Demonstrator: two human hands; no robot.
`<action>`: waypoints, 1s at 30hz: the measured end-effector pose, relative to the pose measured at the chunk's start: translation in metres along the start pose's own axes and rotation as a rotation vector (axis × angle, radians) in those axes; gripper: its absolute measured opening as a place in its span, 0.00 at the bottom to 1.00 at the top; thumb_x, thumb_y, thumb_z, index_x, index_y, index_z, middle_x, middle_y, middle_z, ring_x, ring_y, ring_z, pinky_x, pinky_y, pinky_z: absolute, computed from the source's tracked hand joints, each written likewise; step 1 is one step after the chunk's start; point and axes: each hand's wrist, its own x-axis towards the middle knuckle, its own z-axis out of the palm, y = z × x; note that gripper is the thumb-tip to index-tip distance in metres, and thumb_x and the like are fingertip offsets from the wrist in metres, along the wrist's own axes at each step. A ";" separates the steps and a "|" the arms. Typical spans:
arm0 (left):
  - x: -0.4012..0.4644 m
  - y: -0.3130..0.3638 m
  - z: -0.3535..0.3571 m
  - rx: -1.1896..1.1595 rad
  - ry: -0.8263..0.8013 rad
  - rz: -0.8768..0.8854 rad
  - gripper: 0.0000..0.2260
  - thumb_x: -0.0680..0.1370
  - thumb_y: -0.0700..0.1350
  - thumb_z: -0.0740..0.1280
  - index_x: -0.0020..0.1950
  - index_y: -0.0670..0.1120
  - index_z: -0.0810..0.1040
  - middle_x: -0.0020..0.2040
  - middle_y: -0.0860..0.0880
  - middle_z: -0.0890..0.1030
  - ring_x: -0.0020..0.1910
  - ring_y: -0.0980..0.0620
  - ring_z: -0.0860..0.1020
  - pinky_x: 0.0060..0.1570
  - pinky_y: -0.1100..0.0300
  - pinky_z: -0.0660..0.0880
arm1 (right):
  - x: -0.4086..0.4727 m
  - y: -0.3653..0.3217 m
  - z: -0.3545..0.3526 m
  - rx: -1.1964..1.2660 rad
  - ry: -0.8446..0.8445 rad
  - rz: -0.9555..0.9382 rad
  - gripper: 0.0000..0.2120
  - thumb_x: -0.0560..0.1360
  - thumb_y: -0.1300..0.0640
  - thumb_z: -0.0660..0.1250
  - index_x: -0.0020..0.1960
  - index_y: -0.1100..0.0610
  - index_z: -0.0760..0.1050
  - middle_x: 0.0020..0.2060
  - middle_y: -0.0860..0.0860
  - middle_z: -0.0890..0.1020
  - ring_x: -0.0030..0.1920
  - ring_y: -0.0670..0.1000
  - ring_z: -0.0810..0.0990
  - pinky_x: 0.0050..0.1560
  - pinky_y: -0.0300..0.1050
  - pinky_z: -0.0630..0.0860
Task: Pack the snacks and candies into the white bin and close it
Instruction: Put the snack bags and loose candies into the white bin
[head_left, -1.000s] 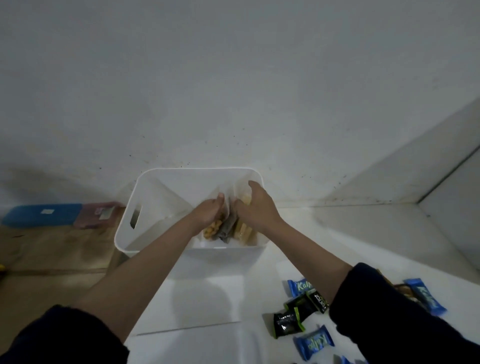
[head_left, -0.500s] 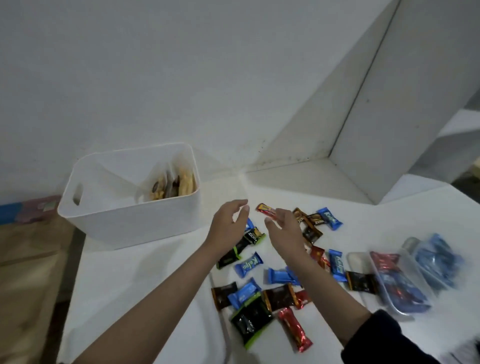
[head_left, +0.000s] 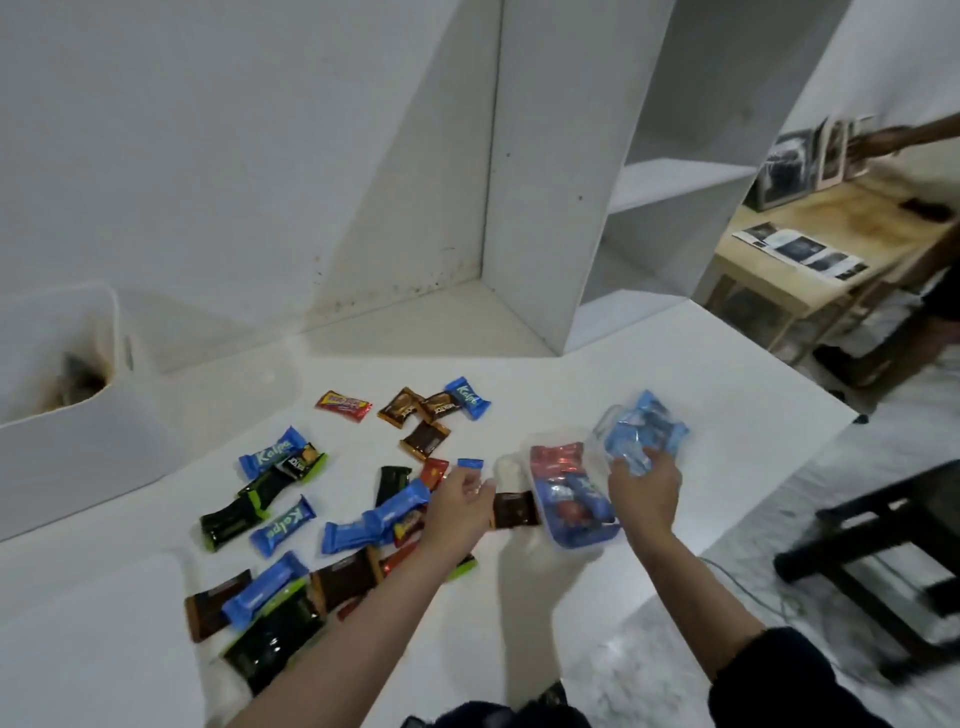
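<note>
- Head view, change: both hands out of the white bin (head_left: 78, 447) since a second ago, now over the loose sweets; bin shifted to the far left of the frame, some packets already inside, lid not seen.
- Right hand (head_left: 644, 486): fingers curled round a clear bag of blue candies (head_left: 641, 434), apparently lifting it off the table's right side.
- Left hand (head_left: 460, 506): fingers loosely spread above the wrappers, nothing held; thumb just beside a clear tub of red and blue candies (head_left: 571, 499).
- Meaning for the task: judged early; roughly two dozen wrapped bars (head_left: 278, 457) left scattered mid-table between bin and hands.
- Edges: white table (head_left: 701, 395) ends just right of the bag, floor below; risk of a dropped bag going over.
- Open room: bare tabletop between the bars and the bin, a free path leftward; white shelf unit (head_left: 550, 208) standing at the far edge, well apart from the hands.
</note>
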 end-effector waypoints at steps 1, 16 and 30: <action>0.004 0.002 0.018 0.014 0.011 -0.032 0.15 0.78 0.48 0.65 0.63 0.44 0.73 0.58 0.47 0.77 0.55 0.51 0.75 0.55 0.59 0.72 | 0.020 0.006 -0.009 -0.004 0.060 0.029 0.21 0.73 0.60 0.67 0.65 0.63 0.70 0.60 0.60 0.74 0.58 0.62 0.76 0.55 0.47 0.73; 0.019 -0.013 0.120 0.059 0.126 -0.275 0.10 0.75 0.47 0.70 0.48 0.40 0.79 0.48 0.39 0.82 0.48 0.41 0.80 0.48 0.48 0.77 | 0.151 0.075 -0.028 -0.069 -0.185 0.307 0.14 0.77 0.55 0.62 0.43 0.66 0.76 0.39 0.61 0.78 0.40 0.60 0.77 0.43 0.52 0.76; 0.013 -0.012 0.115 -0.227 0.119 -0.341 0.03 0.76 0.44 0.70 0.46 0.45 0.82 0.45 0.43 0.83 0.47 0.42 0.81 0.47 0.48 0.78 | 0.103 0.044 -0.041 -0.244 -0.670 -0.222 0.10 0.79 0.57 0.60 0.41 0.54 0.75 0.40 0.54 0.84 0.38 0.58 0.82 0.42 0.54 0.80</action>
